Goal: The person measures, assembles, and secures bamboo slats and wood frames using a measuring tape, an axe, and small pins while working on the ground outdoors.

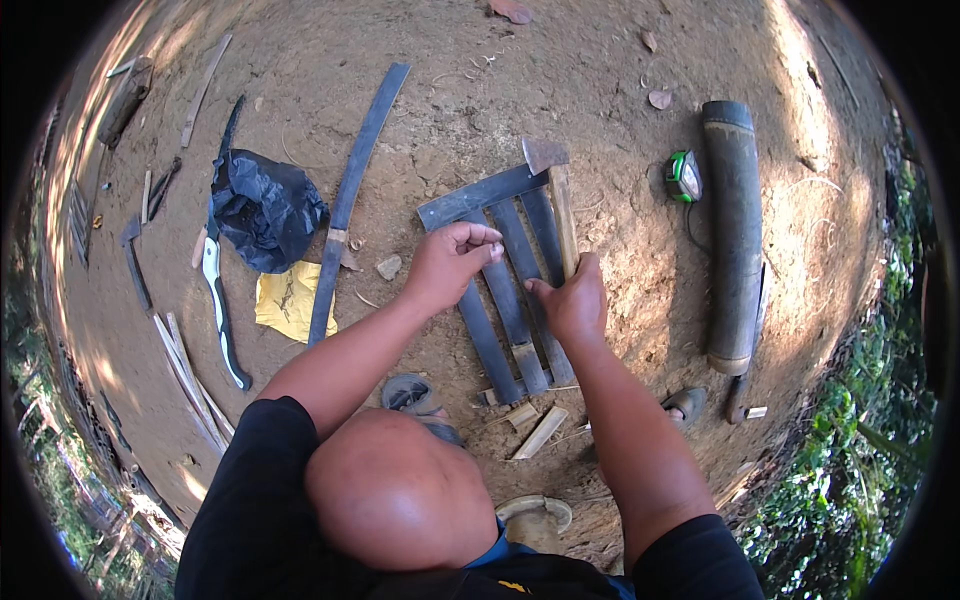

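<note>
My right hand (574, 302) is closed round the wooden handle of a hatchet (563, 215), whose metal head lies over the right end of a crosspiece. My left hand (450, 265) is pinched closed above the slats; a small pale spot shows at its fingertips, too small to name. Below both hands is a frame of dark bamboo strips (507, 290): several slats run toward me from the slanted top crosspiece (470, 200). At their near ends lies another thin strip, partly covered by the slats.
Left are a long bamboo strip (357, 170), a black plastic bag (265, 210), yellow paper (290, 303) with small nails and a saw (220, 300). Right are a green tape measure (684, 177) and a thick bamboo pole (733, 240), with a blade beside it. Bamboo offcuts (541, 433) lie near my feet.
</note>
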A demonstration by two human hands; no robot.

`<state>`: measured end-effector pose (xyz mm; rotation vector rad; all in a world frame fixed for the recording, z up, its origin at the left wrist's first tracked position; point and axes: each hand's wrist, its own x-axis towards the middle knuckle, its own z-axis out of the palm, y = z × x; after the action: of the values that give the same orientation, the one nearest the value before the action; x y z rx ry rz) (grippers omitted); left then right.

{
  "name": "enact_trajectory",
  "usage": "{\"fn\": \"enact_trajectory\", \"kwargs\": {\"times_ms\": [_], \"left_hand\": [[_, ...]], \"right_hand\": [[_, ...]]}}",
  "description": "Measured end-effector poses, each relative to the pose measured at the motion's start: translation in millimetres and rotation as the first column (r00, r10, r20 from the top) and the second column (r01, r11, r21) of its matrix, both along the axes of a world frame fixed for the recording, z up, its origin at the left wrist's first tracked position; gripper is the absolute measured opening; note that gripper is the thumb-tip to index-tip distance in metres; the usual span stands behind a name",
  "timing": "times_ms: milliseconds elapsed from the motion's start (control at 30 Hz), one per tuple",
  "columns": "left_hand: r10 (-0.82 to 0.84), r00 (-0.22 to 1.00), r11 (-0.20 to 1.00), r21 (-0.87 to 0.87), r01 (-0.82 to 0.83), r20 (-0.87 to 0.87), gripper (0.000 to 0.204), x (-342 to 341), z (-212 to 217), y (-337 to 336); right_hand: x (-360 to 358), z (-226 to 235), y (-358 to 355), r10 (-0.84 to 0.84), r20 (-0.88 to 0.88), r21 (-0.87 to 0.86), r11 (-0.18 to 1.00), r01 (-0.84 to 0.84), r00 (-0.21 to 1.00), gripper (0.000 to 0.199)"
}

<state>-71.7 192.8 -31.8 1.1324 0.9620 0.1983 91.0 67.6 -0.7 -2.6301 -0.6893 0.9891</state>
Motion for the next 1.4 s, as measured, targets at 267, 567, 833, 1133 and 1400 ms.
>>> {"fn": "enact_trajectory", "kwargs": {"times_ms": [267,567,833,1133,1400], "left_hand": [[0.097,0.995,0.773,0.63,-0.069,-0.01,0.016,33.1,-7.2,45.5],[0.034,0.971,0.61,0.774,0.168,-0.237,0.021,41.0,-27.3,63.6],[0.027,0.965,0.636,0.749,0.185,-0.261,0.023,40.8,-40.1,60.6],[0.061,0.963,0.354,0.908,0.224,-0.261,0.017,40.6,-42.2,52.5],[0.042,0.972,0.188,0.957,0.222,-0.233,0.012,43.8,-43.5,50.1]], "right_hand": [[0.1,-3.3,-2.0,0.024,0.023,-0.027,0.999,-0.023,0.999,0.063],[3.0,0.6,-2.1,-0.012,-0.013,-0.013,1.0,0.012,1.0,0.07],[5.3,3.9,-2.0,-0.017,-0.066,-0.043,0.999,0.014,0.998,0.062],[4.4,2.9,-0.2,-0.023,-0.053,-0.067,0.998,0.019,0.998,0.064],[3.5,2.9,1.1,-0.032,-0.048,-0.079,0.996,0.028,0.998,0.066]]}}
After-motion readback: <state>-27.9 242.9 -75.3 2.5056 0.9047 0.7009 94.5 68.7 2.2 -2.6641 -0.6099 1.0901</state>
